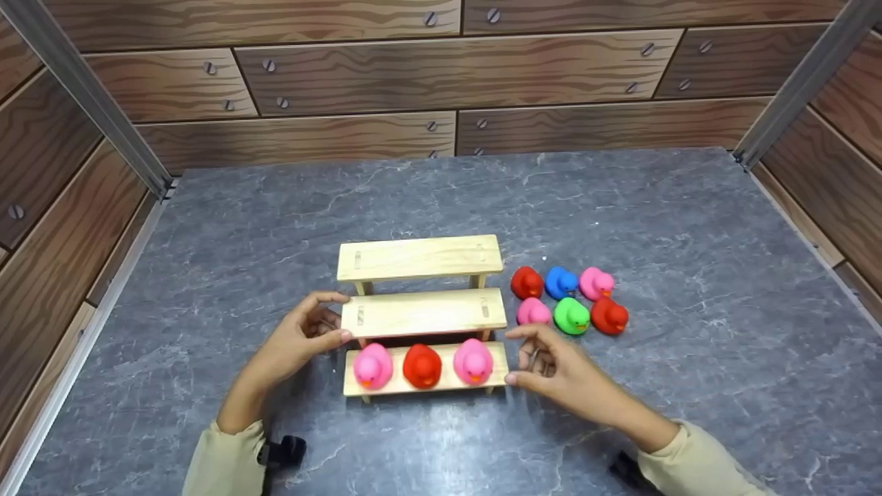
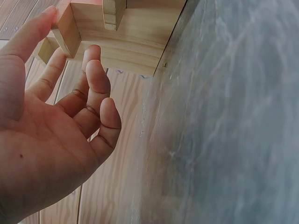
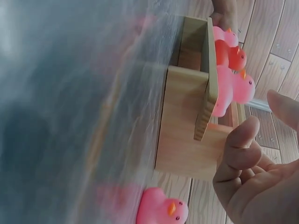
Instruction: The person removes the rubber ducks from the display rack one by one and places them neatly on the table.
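Observation:
A stepped wooden stand [image 1: 420, 315] has three board-like shelves, rising toward the back. On its lowest, front shelf sit a pink rubber duck [image 1: 373, 366], a red rubber duck [image 1: 422, 366] and another pink rubber duck [image 1: 473, 362], in a row. My left hand [image 1: 296, 337] pinches the left end of the middle shelf, thumb at the front corner and index finger at the back; its other fingers curl loosely below, as the left wrist view shows. At the right end, my right hand [image 1: 561, 372] has thumb and index finger apart, close to the lower shelves, with nothing held.
Right of the stand, several rubber ducks stand in two rows: among them a blue duck [image 1: 561, 283], a green duck [image 1: 571, 316] and a red duck [image 1: 610, 316]. The grey marbled tabletop [image 1: 275, 213] is bounded by wood-patterned walls [image 1: 455, 76].

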A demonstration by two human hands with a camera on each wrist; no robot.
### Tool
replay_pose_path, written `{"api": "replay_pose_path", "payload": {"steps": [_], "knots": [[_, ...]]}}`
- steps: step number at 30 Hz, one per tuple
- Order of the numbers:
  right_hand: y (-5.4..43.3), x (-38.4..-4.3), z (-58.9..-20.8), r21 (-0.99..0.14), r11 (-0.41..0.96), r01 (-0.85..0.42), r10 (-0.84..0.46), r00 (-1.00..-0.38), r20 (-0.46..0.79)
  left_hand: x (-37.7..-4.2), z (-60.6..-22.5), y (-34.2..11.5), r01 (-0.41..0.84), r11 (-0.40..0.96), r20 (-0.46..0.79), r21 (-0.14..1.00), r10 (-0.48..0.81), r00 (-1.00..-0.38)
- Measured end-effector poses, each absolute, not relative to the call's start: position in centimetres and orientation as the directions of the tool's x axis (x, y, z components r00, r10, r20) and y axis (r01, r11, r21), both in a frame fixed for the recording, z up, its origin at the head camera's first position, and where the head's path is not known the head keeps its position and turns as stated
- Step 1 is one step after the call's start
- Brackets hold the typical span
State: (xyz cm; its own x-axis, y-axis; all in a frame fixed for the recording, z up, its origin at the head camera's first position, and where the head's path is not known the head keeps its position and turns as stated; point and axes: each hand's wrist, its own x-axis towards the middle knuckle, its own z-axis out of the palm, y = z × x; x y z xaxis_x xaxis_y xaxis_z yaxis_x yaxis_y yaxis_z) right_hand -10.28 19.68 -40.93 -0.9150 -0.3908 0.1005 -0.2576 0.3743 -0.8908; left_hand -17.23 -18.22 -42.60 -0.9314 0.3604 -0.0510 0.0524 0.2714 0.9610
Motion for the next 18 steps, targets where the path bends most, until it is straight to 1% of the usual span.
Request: {"api": "replay_pose_path", "payload": {"steps": [10, 18], "knots": [[17.9, -10.2, -40.8, -0.861, 0.443, -0.250, -0.429, -0.902, 0.041, -17.1, -42.5, -18.3, 0.047, 0.269, -0.055, 0.962, 0.361, -0.931], [17.0, -10.0, -40.8, -0.841, 0.493, -0.225, -0.424, -0.906, -0.007, -17.1, -42.4, -18.3, 0.048, 0.270, -0.057, 0.962, 0.367, -0.929]]}}
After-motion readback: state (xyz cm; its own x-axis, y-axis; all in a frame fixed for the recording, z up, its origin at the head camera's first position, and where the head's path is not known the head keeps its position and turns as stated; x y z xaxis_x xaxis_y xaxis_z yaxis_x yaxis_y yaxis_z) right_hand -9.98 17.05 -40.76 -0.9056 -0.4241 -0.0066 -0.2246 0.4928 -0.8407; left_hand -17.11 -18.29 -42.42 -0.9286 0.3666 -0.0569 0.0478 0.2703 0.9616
